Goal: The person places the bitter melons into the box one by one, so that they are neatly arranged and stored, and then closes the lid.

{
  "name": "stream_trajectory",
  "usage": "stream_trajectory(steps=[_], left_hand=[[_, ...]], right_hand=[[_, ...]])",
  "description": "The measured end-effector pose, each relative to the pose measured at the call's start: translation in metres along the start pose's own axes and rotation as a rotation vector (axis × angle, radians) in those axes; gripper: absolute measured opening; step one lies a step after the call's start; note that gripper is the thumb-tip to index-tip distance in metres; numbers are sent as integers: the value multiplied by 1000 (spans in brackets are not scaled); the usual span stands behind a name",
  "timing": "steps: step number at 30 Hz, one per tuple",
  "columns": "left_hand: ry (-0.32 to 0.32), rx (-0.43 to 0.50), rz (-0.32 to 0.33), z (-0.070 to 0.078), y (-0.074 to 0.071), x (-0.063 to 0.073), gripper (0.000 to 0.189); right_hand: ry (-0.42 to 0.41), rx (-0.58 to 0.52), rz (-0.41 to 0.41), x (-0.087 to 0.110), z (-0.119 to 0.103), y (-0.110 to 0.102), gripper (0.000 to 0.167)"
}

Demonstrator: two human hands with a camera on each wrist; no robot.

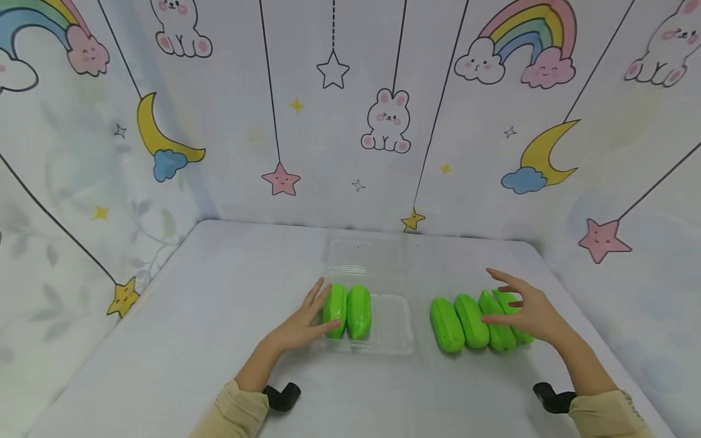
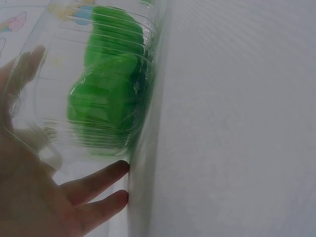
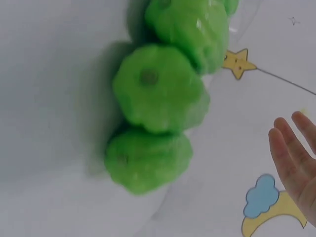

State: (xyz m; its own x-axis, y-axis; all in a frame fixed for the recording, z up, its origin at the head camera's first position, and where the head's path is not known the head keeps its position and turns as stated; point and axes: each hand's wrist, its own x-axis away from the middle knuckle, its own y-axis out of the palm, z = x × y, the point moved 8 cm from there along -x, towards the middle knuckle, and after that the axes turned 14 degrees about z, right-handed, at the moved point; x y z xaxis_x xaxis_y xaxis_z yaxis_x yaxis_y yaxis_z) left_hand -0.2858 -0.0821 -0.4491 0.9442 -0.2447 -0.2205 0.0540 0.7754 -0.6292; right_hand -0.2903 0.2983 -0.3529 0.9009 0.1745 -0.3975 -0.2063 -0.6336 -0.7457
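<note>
A clear plastic box point(image 1: 393, 325) lies on the table with its lid point(image 1: 366, 252) folded back. Two bright green, ribbed, cucumber-like pieces point(image 1: 359, 311) sit side by side in its left part. My left hand point(image 1: 298, 328) is at the box's left side, fingers spread along the wall; the left wrist view shows the fingers point(image 2: 101, 182) extended beside the box point(image 2: 47, 98). Right of the box, several more green pieces point(image 1: 446, 325) lie in a row. My right hand point(image 1: 535, 313) hovers over the row's right end, fingers spread and holding nothing. Stem ends show on the green pieces point(image 3: 160, 89) in the right wrist view.
A white cloth point(image 1: 219, 274) covers the table. Behind it and at both sides hang pale curtains point(image 1: 230, 121) printed with rabbits, stars, moons and rainbows. A black wrist mount point(image 1: 283, 397) sits on the left wrist, another black mount point(image 1: 553, 399) on the right.
</note>
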Motion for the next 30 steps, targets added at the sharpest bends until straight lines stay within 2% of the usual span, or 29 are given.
stream_trajectory(steps=[4, 15, 30], left_hand=[[-2, 4, -5, 1, 1, -1, 82], [1, 12, -10, 2, 3, -3, 83], [-2, 8, -1, 1, 0, 0, 82]], right_hand=[[-4, 32, 1, 4, 11, -12, 89], [65, 55, -15, 16, 48, -29, 86], [137, 1, -65, 21, 89, -17, 82]])
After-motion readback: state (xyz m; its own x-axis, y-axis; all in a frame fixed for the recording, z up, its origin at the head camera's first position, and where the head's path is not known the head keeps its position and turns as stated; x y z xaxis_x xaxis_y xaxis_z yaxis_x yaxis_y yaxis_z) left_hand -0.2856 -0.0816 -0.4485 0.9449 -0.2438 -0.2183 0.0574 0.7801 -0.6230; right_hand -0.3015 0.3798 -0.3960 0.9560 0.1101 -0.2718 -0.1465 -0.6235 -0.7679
